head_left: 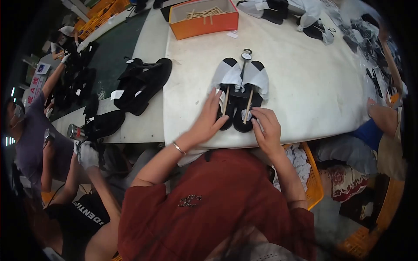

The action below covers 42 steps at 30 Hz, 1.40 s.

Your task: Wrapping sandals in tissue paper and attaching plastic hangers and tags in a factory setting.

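A pair of black sandals [242, 124] lies side by side on the white table, heels toward me. White paper [257, 85] wraps the straps, and a black hanger [246, 55] with a round label stands between the toes. One wooden stick [248, 104] lies lengthwise in each sandal. My left hand [208, 116] is open along the left sandal's outer side, its thumb over the heel part by the stick's lower end. Beside the right sandal's heel is my right hand [267, 128], open, thumb and forefinger apart near the edge. The undersides of my fingers are hidden.
An orange box [204, 28] of wooden sticks stands at the table's far side. Black sandals [146, 85] lie to the left, near a co-worker's gloved hand [88, 155]. Wrapped shoes [313, 28] lie far right. A yellow basket [315, 174] with white paper stands below the edge.
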Each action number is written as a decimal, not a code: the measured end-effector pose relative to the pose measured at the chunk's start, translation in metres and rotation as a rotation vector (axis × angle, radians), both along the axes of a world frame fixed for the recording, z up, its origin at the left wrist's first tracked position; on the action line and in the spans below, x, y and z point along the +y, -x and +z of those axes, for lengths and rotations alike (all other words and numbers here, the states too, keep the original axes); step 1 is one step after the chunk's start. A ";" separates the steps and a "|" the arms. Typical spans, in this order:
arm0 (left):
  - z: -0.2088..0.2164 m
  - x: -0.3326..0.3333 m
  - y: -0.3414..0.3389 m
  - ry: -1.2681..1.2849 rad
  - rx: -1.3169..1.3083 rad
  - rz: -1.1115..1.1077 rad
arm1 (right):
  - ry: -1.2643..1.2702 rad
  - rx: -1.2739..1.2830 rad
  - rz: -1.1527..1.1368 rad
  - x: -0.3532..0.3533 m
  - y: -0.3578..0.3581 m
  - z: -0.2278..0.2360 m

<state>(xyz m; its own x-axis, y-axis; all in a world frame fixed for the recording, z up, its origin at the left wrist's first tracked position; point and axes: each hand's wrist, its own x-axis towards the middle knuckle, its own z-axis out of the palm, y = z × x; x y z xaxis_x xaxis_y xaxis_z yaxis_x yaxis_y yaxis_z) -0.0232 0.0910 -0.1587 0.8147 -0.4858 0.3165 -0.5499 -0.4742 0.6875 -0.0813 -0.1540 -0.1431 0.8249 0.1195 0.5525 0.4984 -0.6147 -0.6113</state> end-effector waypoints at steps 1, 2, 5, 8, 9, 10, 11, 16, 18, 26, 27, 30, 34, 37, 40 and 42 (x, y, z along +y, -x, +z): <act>-0.005 -0.007 0.005 0.037 0.018 0.041 | 0.033 0.009 -0.011 0.001 -0.002 0.010; 0.003 -0.008 0.002 -0.016 0.056 0.035 | 0.027 0.003 -0.031 -0.002 -0.007 0.014; 0.015 -0.001 -0.004 -0.132 -0.122 0.124 | 0.118 0.045 -0.003 -0.007 -0.031 0.033; 0.044 -0.005 0.003 -0.129 -0.366 0.070 | 0.267 -0.014 0.029 0.003 -0.067 0.039; 0.041 -0.001 0.007 -0.108 -0.380 -0.069 | 0.439 0.076 0.056 0.007 -0.076 0.038; 0.035 -0.005 0.009 -0.078 -0.311 -0.297 | 0.609 0.170 0.083 0.012 -0.083 0.037; 0.033 -0.013 0.015 -0.150 -0.419 -0.340 | 0.652 0.099 0.095 0.018 -0.088 0.036; 0.002 -0.042 0.009 -0.254 -0.651 -0.293 | 0.729 -0.052 0.177 -0.008 -0.112 0.016; -0.003 -0.059 -0.006 -0.210 -0.639 -0.241 | 0.767 -0.061 0.139 -0.020 -0.127 0.017; -0.007 -0.072 -0.014 -0.045 -0.654 -0.237 | 0.518 0.023 0.104 -0.018 -0.113 0.036; -0.006 -0.073 -0.012 -0.035 -0.627 -0.240 | 0.456 0.039 0.108 -0.016 -0.110 0.041; 0.003 -0.072 -0.017 0.083 -0.514 -0.268 | 0.374 0.167 0.127 -0.021 -0.116 0.038; 0.024 -0.042 -0.029 0.232 -0.164 -0.135 | 0.126 0.215 0.178 -0.030 -0.100 0.034; 0.037 -0.020 -0.055 -0.103 -0.321 -0.280 | 0.404 0.469 0.293 -0.023 -0.087 0.063; 0.061 -0.025 -0.077 -0.292 -0.267 -0.427 | 0.667 0.388 0.275 -0.018 -0.098 0.073; 0.068 -0.029 -0.087 -0.409 -0.135 -0.460 | 0.688 0.426 0.341 -0.022 -0.104 0.077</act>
